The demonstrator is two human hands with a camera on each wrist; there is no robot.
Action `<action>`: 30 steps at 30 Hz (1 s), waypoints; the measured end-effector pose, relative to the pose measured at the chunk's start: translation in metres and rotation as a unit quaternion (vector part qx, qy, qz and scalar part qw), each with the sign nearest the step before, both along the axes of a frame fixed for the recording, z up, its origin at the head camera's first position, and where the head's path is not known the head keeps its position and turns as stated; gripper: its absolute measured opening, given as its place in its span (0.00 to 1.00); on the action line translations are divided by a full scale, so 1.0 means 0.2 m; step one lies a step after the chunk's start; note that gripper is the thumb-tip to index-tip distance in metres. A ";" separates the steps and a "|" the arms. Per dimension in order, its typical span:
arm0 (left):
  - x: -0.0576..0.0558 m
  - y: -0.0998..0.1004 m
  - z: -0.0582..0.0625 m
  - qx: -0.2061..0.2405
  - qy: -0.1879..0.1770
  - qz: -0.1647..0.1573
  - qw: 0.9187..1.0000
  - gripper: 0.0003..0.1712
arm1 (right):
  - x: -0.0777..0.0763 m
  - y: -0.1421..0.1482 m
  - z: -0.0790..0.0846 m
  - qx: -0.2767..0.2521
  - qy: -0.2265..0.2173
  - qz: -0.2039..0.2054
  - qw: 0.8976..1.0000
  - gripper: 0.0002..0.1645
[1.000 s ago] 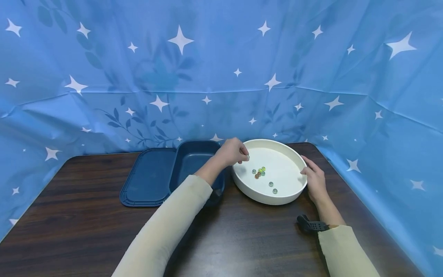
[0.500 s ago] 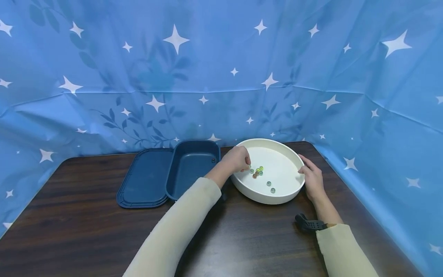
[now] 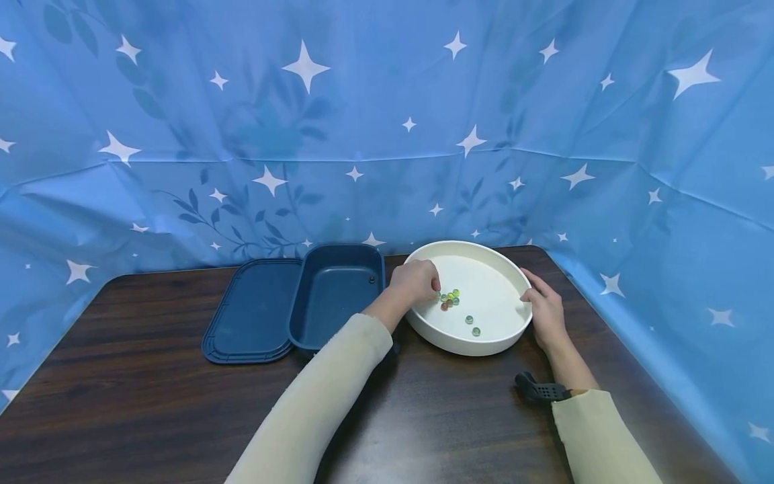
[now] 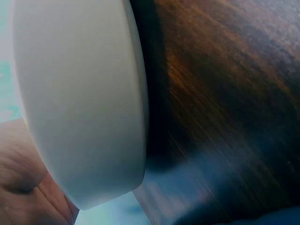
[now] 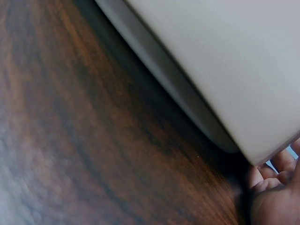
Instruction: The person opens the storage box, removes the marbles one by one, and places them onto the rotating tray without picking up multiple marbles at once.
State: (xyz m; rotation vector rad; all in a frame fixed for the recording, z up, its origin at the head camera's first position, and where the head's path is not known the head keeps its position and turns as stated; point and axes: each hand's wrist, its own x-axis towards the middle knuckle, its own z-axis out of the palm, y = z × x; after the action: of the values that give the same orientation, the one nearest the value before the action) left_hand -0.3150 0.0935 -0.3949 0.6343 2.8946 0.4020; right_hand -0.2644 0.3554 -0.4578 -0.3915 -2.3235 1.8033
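A round white bowl (image 3: 496, 346) stands on the table, with several glass marbles (image 3: 456, 293) in green, yellow and brown on its floor. Reaching over its left rim, my left hand (image 3: 414, 279) has curled fingers low in the bowl. A greenish marble (image 3: 439, 296) shows at those fingertips, beside the cluster and partly hidden by them. At the right rim my right hand (image 3: 544, 309) grips the bowl, thumb over the edge and fingers outside. Both wrist views show mostly the bowl's outer wall (image 4: 84, 93).
A dark blue rectangular container (image 3: 329, 302) stands left of the bowl, with one small dark marble (image 3: 371, 279) in it. Its matching blue lid (image 3: 254, 312) lies further left. Behind the wooden table (image 3: 151, 403) hangs a blue star-patterned cloth (image 3: 375, 101).
My left hand has lowered from the bowl's left rim toward the marble cluster, carrying a marble. One marble in the cluster has shifted slightly right. My right hand keeps its grip on the rim.
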 end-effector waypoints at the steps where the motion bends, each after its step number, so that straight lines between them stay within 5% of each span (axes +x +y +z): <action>1: 0.00 0.00 0.00 -0.001 0.001 0.001 1.000 0.03 | 0.00 0.00 0.00 -0.001 0.001 -0.001 1.000 0.43; 15: 0.02 0.01 0.00 0.000 -0.008 0.002 1.000 0.03 | 0.00 -0.01 0.00 -0.006 -0.003 -0.006 1.000 0.43; 22: 0.01 -0.05 0.07 0.075 -0.045 0.010 0.996 0.09 | 0.00 -0.02 0.00 -0.011 -0.009 -0.008 1.000 0.43; 30: 0.00 -0.23 0.23 0.189 -0.056 0.033 0.980 0.11 | 0.00 -0.01 0.01 -0.011 -0.009 -0.010 1.000 0.43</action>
State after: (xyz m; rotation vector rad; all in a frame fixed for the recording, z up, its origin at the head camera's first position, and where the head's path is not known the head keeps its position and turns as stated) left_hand -0.3157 0.0485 -0.3492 0.5434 2.7552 0.9789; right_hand -0.2649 0.3528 -0.4564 -0.4354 -2.3052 1.8252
